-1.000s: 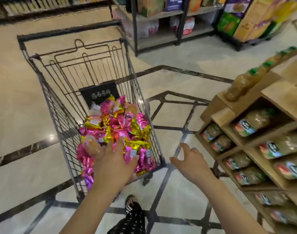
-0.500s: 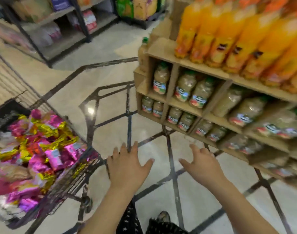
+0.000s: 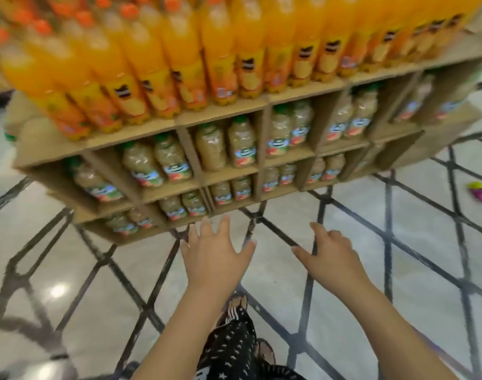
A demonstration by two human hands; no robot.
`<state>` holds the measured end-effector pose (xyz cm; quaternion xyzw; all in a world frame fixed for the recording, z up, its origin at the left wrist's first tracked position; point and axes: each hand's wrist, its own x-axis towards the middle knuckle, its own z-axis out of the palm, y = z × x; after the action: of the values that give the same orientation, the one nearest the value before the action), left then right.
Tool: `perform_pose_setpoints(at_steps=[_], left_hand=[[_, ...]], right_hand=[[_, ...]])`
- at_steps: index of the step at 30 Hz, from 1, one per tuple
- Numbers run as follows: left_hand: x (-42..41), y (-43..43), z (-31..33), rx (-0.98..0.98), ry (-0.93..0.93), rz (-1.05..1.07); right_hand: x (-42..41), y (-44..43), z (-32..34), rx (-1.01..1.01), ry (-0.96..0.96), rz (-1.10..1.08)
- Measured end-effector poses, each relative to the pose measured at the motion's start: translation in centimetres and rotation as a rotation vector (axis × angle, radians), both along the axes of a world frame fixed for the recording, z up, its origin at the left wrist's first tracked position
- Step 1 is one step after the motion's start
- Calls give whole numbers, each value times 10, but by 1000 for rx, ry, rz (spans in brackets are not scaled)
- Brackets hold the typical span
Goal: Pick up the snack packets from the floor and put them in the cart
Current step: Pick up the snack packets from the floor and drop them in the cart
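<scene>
My left hand [image 3: 213, 259] is held out in front of me over the floor, fingers spread and straight, holding nothing. My right hand [image 3: 329, 256] hovers beside it with loosely bent fingers, also empty. A pink and yellow-green snack packet [image 3: 480, 192] lies on the floor at the far right edge, well away from both hands. The cart is out of view.
A cardboard display shelf [image 3: 223, 116] stands right ahead, with orange drink bottles [image 3: 179, 58] on top and pale juice bottles [image 3: 229, 149] in its compartments. The marble floor [image 3: 357, 283] with dark line pattern spreads around. My feet and patterned trousers [image 3: 231, 346] show below.
The view has swung right: the cart with its packets has left the frame and the drink shelf now fills the front. Both empty hands stayed out ahead. A packet on the floor came into view.
</scene>
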<state>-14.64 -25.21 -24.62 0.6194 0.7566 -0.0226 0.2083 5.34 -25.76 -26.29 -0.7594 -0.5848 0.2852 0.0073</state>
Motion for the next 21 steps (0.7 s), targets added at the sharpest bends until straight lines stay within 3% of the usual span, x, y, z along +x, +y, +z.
perform_pose_setpoints(at_steps=[10, 21], left_hand=[[77, 89, -4, 27, -42, -460], [205, 124, -18, 90, 47, -866]], right_hand=[[67, 14, 3, 27, 62, -469], [165, -42, -7, 139, 90, -936]])
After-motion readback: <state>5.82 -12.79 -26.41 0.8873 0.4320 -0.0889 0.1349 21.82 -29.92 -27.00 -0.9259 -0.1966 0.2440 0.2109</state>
